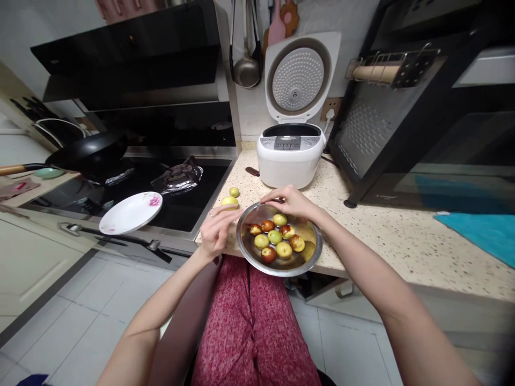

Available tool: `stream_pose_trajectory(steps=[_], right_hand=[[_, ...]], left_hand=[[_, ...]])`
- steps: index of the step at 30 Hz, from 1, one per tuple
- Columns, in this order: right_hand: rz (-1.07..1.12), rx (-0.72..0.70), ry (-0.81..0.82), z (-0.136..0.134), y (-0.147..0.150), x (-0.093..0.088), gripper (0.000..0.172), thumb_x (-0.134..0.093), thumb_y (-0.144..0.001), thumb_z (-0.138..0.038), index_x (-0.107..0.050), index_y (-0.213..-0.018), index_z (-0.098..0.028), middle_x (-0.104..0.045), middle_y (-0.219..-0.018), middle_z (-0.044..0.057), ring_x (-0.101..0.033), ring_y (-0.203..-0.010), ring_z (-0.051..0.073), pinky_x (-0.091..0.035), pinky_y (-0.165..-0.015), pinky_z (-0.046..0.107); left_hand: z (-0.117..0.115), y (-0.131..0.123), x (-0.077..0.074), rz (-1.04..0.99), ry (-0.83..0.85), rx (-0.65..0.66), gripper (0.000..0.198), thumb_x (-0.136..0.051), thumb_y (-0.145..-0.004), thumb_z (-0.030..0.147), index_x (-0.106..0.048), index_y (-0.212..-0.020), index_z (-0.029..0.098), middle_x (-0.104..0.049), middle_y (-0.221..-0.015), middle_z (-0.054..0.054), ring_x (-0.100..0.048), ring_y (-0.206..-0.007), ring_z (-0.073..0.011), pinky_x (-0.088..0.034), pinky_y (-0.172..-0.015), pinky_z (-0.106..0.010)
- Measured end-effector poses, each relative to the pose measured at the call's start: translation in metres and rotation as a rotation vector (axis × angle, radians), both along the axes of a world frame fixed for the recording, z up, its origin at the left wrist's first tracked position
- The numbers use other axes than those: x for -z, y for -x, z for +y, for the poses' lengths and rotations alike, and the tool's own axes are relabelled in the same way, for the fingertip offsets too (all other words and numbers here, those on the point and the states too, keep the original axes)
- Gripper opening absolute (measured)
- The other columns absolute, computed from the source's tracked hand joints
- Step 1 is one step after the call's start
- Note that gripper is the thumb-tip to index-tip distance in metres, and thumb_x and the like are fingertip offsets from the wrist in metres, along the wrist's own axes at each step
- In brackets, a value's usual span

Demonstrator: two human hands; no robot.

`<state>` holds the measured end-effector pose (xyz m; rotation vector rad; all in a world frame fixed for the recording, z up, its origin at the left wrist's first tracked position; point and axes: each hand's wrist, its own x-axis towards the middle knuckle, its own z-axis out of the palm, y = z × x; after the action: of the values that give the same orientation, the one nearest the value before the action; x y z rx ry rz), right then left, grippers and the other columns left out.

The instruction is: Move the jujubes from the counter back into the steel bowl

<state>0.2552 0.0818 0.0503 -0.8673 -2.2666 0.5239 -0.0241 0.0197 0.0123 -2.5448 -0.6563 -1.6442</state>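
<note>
On the counter's front edge is a shallow metal bowl (pixel 246 249) holding several green and reddish-brown jujubes (pixel 284 250). My right hand (pixel 295 203) reaches over its far rim, fingers bent down and gripping there; a dark reddish bit shows under the fingertips, too hidden to name. To the left of the bowl, my left hand (pixel 217 228) has its fingers stretched out against the near side of a yellow-green jujube (pixel 229 201). A smaller green jujube (pixel 234 191) lies just behind that one on the counter.
Behind the bowl stands a white rice cooker (pixel 287 166), lid up. A white floral plate (pixel 131 214) rests at the black stove's (pixel 213 182) front edge; a wok (pixel 88 150) sits on the far-left burner. A black oven (pixel 434 150) and blue cloth (pixel 480 233) are at right.
</note>
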Motion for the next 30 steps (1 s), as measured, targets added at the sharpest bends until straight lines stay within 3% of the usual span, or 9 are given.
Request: stream_pose_trajectory(steps=[4, 7, 15, 22, 25, 30], right_hand=[[0.003, -0.002, 0.001, 0.002, 0.000, 0.003, 0.020, -0.067, -0.093, -0.020, -0.084, -0.103, -0.025, -0.082, -0.109, 0.004, -0.078, -0.102, 0.024, -0.061, -0.091, 0.037], [0.006, 0.002, -0.002, 0.003, 0.000, 0.005, 0.020, -0.068, -0.093, -0.020, -0.083, -0.104, -0.025, -0.082, -0.109, 0.004, -0.078, -0.101, 0.024, -0.061, -0.093, 0.038], [0.025, -0.021, 0.046, 0.005, 0.004, 0.005, 0.021, -0.068, -0.092, -0.017, -0.083, -0.105, -0.023, -0.082, -0.108, 0.005, -0.079, -0.101, 0.025, -0.061, -0.094, 0.037], [-0.014, 0.001, -0.014, 0.008, 0.033, 0.006, 0.020, -0.067, -0.094, -0.018, -0.083, -0.106, -0.022, -0.082, -0.107, 0.006, -0.078, -0.099, 0.023, -0.062, -0.090, 0.036], [-0.028, 0.009, -0.089, 0.024, 0.042, 0.005, 0.020, -0.066, -0.096, -0.020, -0.083, -0.106, -0.020, -0.082, -0.108, 0.009, -0.078, -0.098, 0.024, -0.064, -0.085, 0.036], [-0.129, -0.084, -0.230, 0.069, 0.049, 0.001, 0.028, -0.064, -0.096, -0.015, -0.078, -0.120, -0.022, -0.078, -0.122, 0.010, -0.073, -0.117, 0.027, -0.057, -0.106, 0.045]], left_hand=[[0.006, 0.010, 0.009, -0.035, 0.161, -0.250, 0.037, -0.043, -0.108, 0.030, -0.066, -0.136, 0.023, -0.073, -0.132, -0.010, -0.063, -0.132, -0.0267, -0.052, -0.111, -0.052], [0.006, 0.012, 0.013, 0.077, 0.211, -0.278, 0.041, -0.042, -0.109, 0.032, -0.059, -0.144, 0.022, -0.067, -0.140, -0.012, -0.057, -0.140, -0.0273, -0.047, -0.118, -0.054], [0.008, 0.018, 0.017, 0.174, 0.208, -0.029, 0.064, -0.023, -0.109, 0.056, -0.046, -0.156, 0.020, -0.054, -0.156, -0.016, -0.042, -0.152, -0.0310, -0.036, -0.126, -0.056], [0.008, 0.022, 0.022, 0.172, 0.176, 0.175, 0.075, -0.015, -0.107, 0.064, -0.056, -0.149, 0.019, -0.060, -0.150, -0.016, -0.050, -0.147, -0.0309, -0.039, -0.123, -0.054], [0.009, 0.023, 0.026, 0.141, 0.200, 0.206, 0.074, -0.014, -0.108, 0.060, -0.064, -0.142, 0.018, -0.063, -0.147, -0.015, -0.055, -0.143, -0.0297, -0.042, -0.122, -0.052], [0.012, 0.023, 0.031, 0.112, 0.232, 0.223, 0.070, -0.017, -0.109, 0.057, -0.066, -0.140, 0.018, -0.065, -0.144, -0.015, -0.059, -0.139, -0.0284, -0.043, -0.122, -0.050]])
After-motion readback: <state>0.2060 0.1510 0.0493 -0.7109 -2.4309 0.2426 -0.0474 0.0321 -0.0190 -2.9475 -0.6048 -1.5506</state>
